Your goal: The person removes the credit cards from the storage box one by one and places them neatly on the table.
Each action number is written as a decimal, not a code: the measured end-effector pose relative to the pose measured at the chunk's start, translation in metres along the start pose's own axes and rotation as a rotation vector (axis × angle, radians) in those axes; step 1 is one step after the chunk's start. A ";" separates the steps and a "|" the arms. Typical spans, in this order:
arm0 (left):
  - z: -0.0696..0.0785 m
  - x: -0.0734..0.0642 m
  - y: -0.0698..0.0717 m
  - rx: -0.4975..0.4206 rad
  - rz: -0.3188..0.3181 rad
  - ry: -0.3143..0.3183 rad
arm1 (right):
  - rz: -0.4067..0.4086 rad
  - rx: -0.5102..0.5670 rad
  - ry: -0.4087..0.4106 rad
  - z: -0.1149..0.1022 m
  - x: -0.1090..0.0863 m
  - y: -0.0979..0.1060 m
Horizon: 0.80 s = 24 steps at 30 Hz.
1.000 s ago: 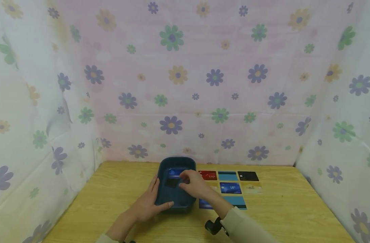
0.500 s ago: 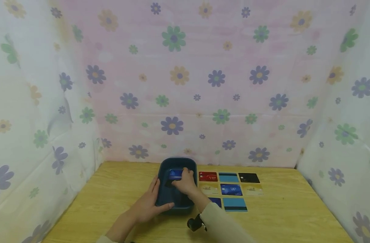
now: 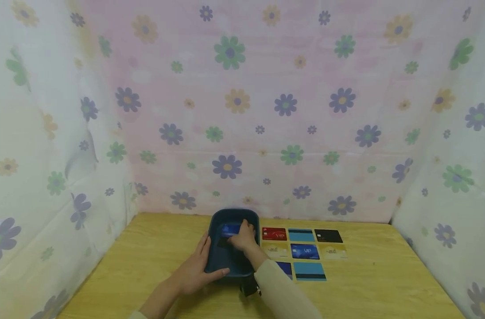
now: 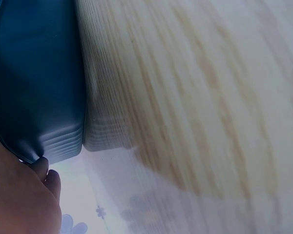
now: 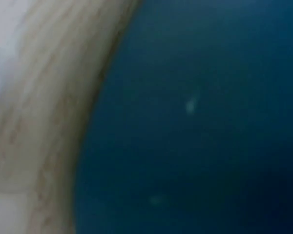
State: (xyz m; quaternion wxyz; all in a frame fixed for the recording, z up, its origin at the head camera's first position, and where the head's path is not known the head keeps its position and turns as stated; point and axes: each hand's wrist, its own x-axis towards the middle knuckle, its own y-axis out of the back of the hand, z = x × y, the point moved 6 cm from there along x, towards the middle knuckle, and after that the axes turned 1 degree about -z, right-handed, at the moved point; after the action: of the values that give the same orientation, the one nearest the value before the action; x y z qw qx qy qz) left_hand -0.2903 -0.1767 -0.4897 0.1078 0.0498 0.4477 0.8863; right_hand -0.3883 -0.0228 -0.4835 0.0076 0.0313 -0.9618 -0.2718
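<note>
In the head view a dark blue plastic bin stands on the table. My left hand rests against its left wall, fingers straight, thumb along the front rim. The left wrist view shows fingertips at the bin's outer side. My right hand is inside the bin, with its fingers and thumb at the right end of a blue card. A dark card lies just in front of it. Whether the fingers pinch a card is hidden. Blue bin wall fills most of the right wrist view.
Right of the bin lie flat cards in rows: a red VIP card, light-blue striped cards, a black card, gold cards and blue cards. A flowered cloth hangs behind the wooden table.
The right hand has moved from above the bin's right side down into it, toward the blue card. The left hand keeps its place on the bin.
</note>
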 end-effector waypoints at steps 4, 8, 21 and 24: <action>0.000 -0.001 -0.001 -0.013 0.004 0.002 | -0.004 -0.051 0.031 0.004 0.004 -0.002; -0.002 -0.003 -0.001 -0.016 0.008 0.004 | -0.012 -0.090 0.063 0.004 0.005 -0.003; -0.003 -0.002 -0.001 -0.008 0.003 -0.009 | 0.022 -0.163 0.122 0.002 0.001 -0.001; -0.002 -0.002 0.000 -0.009 0.006 -0.007 | 0.022 -0.177 0.130 0.002 0.002 -0.002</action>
State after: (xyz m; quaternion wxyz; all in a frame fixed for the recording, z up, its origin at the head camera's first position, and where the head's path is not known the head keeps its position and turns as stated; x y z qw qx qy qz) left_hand -0.2885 -0.1785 -0.4907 0.1070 0.0536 0.4432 0.8884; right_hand -0.3904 -0.0233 -0.4863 0.0755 0.0372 -0.9319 -0.3529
